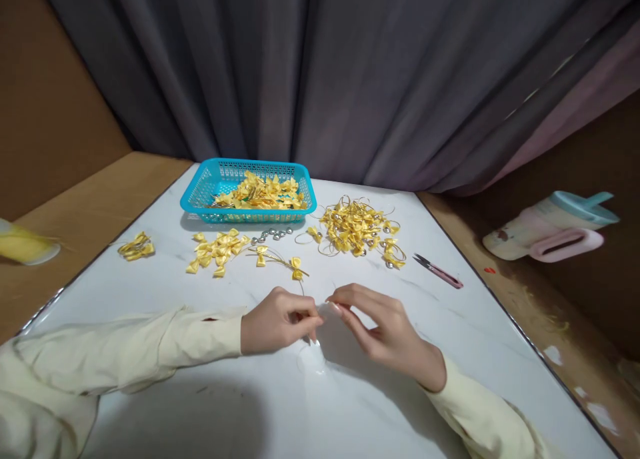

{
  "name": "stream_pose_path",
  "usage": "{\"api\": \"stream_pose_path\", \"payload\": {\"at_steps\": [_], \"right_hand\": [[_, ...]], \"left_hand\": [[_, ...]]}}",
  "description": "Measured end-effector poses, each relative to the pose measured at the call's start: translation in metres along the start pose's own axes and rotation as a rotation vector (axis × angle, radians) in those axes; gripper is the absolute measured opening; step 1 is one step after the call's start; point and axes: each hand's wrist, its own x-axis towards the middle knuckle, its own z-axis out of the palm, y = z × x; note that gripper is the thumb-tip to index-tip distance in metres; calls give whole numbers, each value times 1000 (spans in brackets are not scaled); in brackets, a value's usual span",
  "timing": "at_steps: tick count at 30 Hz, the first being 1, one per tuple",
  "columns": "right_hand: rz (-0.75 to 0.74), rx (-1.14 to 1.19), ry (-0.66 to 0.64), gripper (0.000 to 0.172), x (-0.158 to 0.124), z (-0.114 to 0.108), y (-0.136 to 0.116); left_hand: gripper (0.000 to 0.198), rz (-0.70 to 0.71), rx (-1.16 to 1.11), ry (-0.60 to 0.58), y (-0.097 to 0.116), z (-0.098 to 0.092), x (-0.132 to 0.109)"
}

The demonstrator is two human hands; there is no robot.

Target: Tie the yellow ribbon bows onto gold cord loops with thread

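My left hand (278, 320) rests on the white marble table (210, 392) with its fingers pinched together on a thin gold cord (302, 287) that runs up to two small yellow bows (295, 265). My right hand (380, 329) is close beside it, fingertips pinched toward the left hand's fingertips; what they grip is too small to make out. Both arms wear cream sleeves.
A blue basket (200, 195) of yellow bows stands at the back. Loose bows (215, 251), silver beads (273, 235) and a pile of bows with gold loops (357, 227) lie in front of it. Pink snips (440, 271) lie at right. A pink jug (550, 227) lies on the side bench.
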Motion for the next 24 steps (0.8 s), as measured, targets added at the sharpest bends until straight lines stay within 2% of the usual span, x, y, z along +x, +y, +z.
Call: {"api": "stream_pose_path", "payload": {"at_steps": [2, 6, 9, 13, 15, 17, 18, 19, 20, 23, 24], "right_hand": [[145, 182, 52, 15, 8, -4, -4], [410, 605, 12, 18, 14, -2, -8], [497, 774, 0, 15, 13, 4, -8], [539, 896, 4, 14, 9, 10, -4], [553, 940, 25, 35, 8, 12, -2], [581, 970, 54, 70, 7, 12, -1], [601, 977, 63, 80, 7, 12, -1], [621, 979, 61, 82, 8, 12, 0], [637, 975, 47, 73, 8, 11, 0], [652, 951, -18, 22, 7, 10, 0], [654, 950, -37, 17, 7, 10, 1]], "left_hand": [[24, -2, -43, 38, -1, -2, -6], [23, -14, -137, 101, -2, -6, -14], [22, -17, -187, 83, -2, -6, -15], [21, 30, -180, 46, 0, -7, -15], [22, 45, -165, 43, -1, -7, -14], [23, 47, -153, 44, -1, -7, -14], [23, 47, -149, 45, -1, -7, -14], [22, 45, -147, 48, -1, -7, -14], [22, 44, -148, 51, -1, -7, -13], [22, 34, -159, 59, 0, -7, -13], [22, 27, -163, 58, 0, -7, -13]]}}
